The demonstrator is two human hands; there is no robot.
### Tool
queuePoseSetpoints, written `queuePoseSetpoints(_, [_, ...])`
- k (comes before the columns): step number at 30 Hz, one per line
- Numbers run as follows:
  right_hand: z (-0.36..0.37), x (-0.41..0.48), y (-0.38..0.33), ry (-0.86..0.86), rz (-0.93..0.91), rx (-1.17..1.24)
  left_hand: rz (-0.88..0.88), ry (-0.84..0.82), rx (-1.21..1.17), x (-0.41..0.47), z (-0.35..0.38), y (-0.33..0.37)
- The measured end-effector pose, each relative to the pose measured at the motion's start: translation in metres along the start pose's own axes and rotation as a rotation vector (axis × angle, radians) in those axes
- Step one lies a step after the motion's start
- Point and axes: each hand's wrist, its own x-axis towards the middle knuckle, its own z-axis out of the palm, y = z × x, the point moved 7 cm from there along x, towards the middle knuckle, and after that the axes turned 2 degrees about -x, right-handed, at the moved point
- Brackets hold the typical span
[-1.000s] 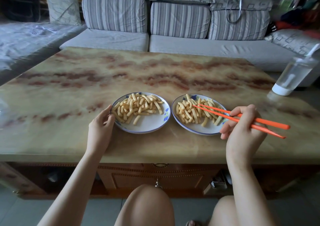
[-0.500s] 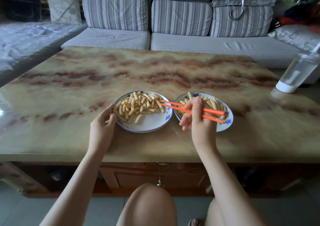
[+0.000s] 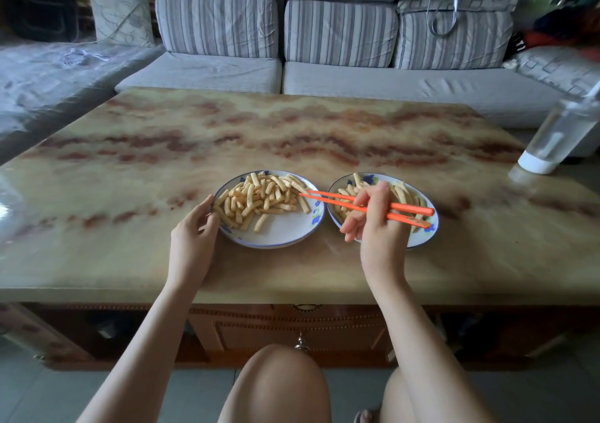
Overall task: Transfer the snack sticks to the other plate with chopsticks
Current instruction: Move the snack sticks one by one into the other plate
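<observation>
Two plates, both holding sticks (image 3: 256,198). Your right hand (image 3: 376,228) grips chopsticks (image 3: 334,203) above right plate (image 3: 414,239); shafts point left, tips nearly together at right edge of pile on left plate (image 3: 282,231). Can't tell if stick pinched. Your left hand (image 3: 191,244) touches that plate's left rim.

A marbled low table (image 3: 292,137) stands before a striped grey sofa (image 3: 341,33) on a tiled floor (image 3: 39,396).
</observation>
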Motion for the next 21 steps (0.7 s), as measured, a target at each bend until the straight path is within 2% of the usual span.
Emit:
queuePoseSetpoints(4, [-0.024,0.000,-0.004,0.121,0.002,0.063,-0.004,0.002,0.002,0.001,0.000,0.000])
queuePoseSetpoints(11, [-0.069,0.004,-0.011,0.363,-0.041,0.030,-0.012,0.001,0.002,-0.001,0.000,0.002])
queuePoseSetpoints(21, [-0.070,0.001,-0.021,0.315,-0.110,-0.015,-0.020,-0.004,0.000,-0.001,0.000,0.001])
